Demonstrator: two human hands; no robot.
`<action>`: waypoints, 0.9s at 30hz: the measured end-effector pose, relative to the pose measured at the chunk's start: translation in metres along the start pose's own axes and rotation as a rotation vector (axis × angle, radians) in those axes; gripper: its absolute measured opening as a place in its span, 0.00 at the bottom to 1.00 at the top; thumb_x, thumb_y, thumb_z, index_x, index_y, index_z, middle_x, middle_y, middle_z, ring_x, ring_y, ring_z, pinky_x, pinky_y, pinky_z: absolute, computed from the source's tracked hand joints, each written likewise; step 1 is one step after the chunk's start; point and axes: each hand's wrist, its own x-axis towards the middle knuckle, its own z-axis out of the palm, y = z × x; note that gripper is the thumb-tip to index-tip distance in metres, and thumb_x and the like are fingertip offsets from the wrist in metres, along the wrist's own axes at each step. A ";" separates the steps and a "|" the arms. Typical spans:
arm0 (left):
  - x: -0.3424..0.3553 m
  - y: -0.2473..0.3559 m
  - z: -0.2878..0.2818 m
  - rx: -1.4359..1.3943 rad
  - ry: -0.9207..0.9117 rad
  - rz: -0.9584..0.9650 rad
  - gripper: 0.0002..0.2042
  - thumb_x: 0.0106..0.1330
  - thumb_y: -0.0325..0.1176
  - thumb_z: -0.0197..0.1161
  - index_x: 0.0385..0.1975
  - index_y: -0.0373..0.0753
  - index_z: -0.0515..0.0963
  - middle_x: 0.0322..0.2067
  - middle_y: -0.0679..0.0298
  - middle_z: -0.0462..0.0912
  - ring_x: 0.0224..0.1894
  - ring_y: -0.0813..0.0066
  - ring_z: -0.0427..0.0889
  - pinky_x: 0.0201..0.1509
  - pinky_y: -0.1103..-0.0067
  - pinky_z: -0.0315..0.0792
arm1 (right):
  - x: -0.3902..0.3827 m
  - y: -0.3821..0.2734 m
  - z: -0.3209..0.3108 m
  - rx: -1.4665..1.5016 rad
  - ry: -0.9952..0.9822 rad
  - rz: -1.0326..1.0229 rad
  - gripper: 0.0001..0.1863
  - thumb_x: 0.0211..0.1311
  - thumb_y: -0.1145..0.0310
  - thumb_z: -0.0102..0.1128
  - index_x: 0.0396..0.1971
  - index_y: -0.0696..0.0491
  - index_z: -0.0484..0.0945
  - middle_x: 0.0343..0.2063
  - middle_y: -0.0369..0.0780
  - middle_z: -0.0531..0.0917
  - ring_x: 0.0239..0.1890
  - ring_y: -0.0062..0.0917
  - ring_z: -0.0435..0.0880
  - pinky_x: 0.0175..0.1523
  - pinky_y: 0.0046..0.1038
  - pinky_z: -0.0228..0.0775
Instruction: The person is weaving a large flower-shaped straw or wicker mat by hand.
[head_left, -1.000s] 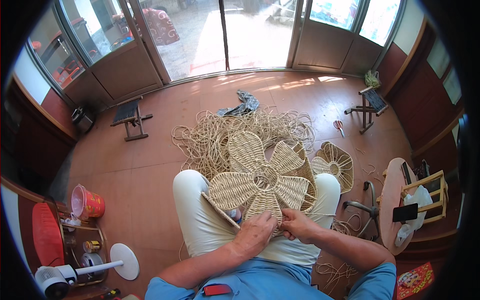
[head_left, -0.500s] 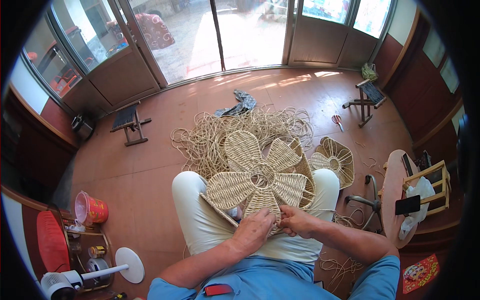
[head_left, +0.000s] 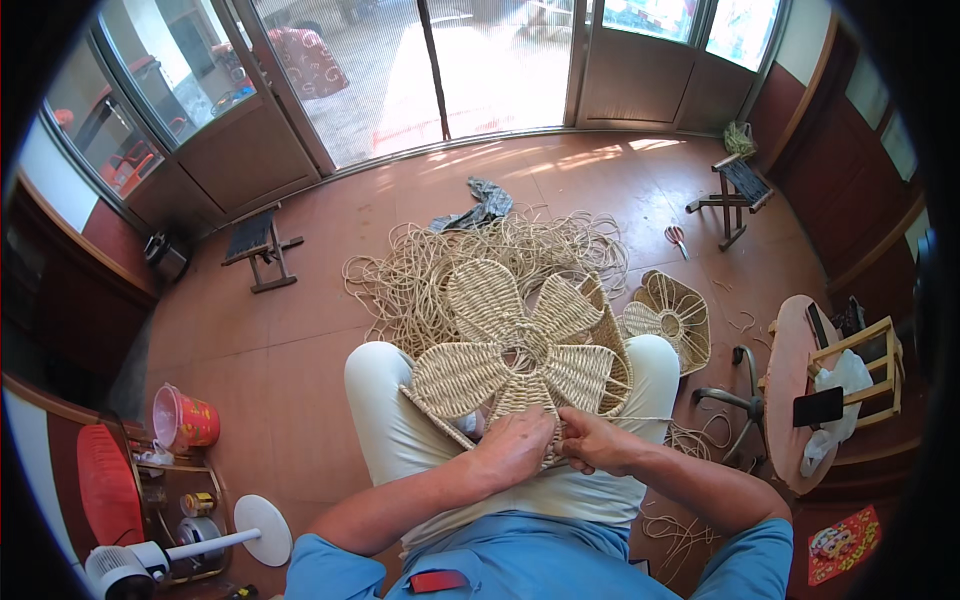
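A straw-coloured woven basket [head_left: 482, 290] with a flower of several petals lies across my thighs, its flower side up. My left hand [head_left: 520, 442] is closed on the near petal, its fingers bent over the weave. Right beside it, my right hand [head_left: 595, 440] is closed in a pinch at the same petal's edge. A strand of straw cord [head_left: 648, 419] runs out to the right from behind the right fingers. The fingertips of both hands and the near rim of the basket are partly hidden.
Beyond my knees spreads a tangled heap of cord [head_left: 400, 275], with a grey cloth [head_left: 487, 203] behind. A second woven basket [head_left: 690, 335] and scissors [head_left: 676, 241] lie to the right. Folding stools [head_left: 252, 240] stand on both sides. A round table [head_left: 788, 370] holds a phone [head_left: 818, 407].
My left hand has shifted slightly forward and right over the near petal, closer to the right hand. The right hand has barely moved; the basket stays in place.
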 end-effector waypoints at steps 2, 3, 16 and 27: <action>0.003 0.011 -0.007 0.052 -0.023 -0.007 0.09 0.68 0.29 0.65 0.44 0.36 0.75 0.39 0.50 0.78 0.43 0.45 0.83 0.46 0.56 0.79 | -0.005 -0.003 0.001 -0.016 -0.002 -0.017 0.10 0.79 0.78 0.54 0.54 0.55 0.69 0.27 0.34 0.75 0.21 0.17 0.73 0.24 0.25 0.65; 0.003 0.018 -0.009 0.101 -0.044 -0.018 0.09 0.69 0.29 0.64 0.46 0.36 0.75 0.39 0.50 0.78 0.43 0.45 0.83 0.47 0.57 0.80 | -0.004 0.002 0.001 -0.013 0.000 -0.018 0.10 0.79 0.78 0.54 0.54 0.55 0.69 0.27 0.34 0.75 0.21 0.17 0.73 0.24 0.25 0.65; -0.008 0.046 -0.029 -0.300 0.080 -0.139 0.15 0.75 0.29 0.60 0.59 0.39 0.72 0.34 0.54 0.80 0.36 0.54 0.85 0.42 0.63 0.78 | -0.038 0.020 0.027 -0.380 0.593 -0.344 0.29 0.64 0.73 0.74 0.65 0.51 0.75 0.42 0.44 0.81 0.39 0.32 0.85 0.42 0.36 0.81; -0.063 0.040 -0.200 -0.548 0.372 -0.310 0.19 0.75 0.39 0.64 0.61 0.38 0.79 0.25 0.84 0.67 0.23 0.97 0.58 0.25 0.89 0.47 | -0.027 0.030 0.036 -0.512 0.728 -0.612 0.05 0.67 0.73 0.72 0.40 0.53 0.85 0.38 0.41 0.84 0.33 0.34 0.87 0.39 0.35 0.79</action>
